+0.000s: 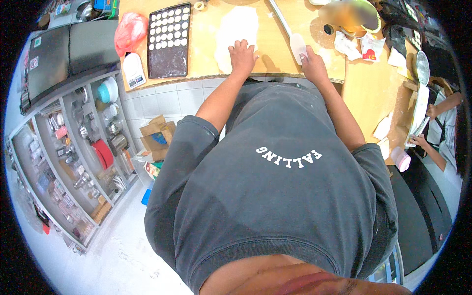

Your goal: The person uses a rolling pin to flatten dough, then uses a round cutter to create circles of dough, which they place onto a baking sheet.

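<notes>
My left hand [242,58] rests palm down on a white, flat dough-like sheet [237,24], its fingers apart and slightly bent. My right hand [310,63] is closed on the pale, rounded end [297,45] of a long tool with a narrow metal length [279,17], lying to the right of the sheet. Left of the sheet, a dark tray [168,64] bears rows of several small pale rounds, with its near part bare. A white scale [133,71] and a red plastic bag [129,30] sit beside the tray.
The wooden table [201,44] has a blurred bowl with crumpled wrappers [349,46] at right. A co-worker's hands [422,137] hold something pale at far right. Metal shelving [101,147] with kitchenware stands left, a cardboard box [157,135] below the table, black appliances [413,206] lower right.
</notes>
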Tool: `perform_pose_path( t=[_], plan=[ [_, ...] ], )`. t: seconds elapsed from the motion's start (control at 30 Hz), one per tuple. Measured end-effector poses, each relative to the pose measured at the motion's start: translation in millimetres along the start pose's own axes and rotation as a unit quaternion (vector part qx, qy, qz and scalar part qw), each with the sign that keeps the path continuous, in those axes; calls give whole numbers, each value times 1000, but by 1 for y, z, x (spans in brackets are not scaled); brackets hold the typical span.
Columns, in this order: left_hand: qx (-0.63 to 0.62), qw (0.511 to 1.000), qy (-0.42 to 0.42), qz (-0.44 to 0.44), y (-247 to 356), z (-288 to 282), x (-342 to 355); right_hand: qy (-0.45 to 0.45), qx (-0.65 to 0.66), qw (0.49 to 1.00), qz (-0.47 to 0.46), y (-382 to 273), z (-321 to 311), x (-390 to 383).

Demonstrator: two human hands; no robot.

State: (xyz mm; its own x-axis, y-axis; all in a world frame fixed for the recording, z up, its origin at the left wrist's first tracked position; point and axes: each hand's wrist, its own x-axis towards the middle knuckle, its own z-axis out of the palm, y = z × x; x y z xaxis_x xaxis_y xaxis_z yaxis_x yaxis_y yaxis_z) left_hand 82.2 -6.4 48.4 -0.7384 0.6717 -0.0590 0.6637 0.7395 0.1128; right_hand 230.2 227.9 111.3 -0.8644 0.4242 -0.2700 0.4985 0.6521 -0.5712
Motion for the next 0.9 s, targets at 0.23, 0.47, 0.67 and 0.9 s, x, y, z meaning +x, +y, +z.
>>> perform_pose_path(
  t=[0.23, 0.47, 0.67, 0.9],
  plan=[
    [19, 999, 34, 6, 7, 3, 24, 12, 15, 1000, -8, 24, -11, -6],
    [-12, 993, 65, 99, -6, 15, 28, 13, 14, 1000, -22, 38, -17, -6],
    [42, 983, 18, 176, -14, 13, 38, 25, 26, 999, -26, 33, -24, -4],
    [26, 978, 47, 203, -19, 9, 41, 37, 25, 999, -12, 35, -22, -6]
  ],
)
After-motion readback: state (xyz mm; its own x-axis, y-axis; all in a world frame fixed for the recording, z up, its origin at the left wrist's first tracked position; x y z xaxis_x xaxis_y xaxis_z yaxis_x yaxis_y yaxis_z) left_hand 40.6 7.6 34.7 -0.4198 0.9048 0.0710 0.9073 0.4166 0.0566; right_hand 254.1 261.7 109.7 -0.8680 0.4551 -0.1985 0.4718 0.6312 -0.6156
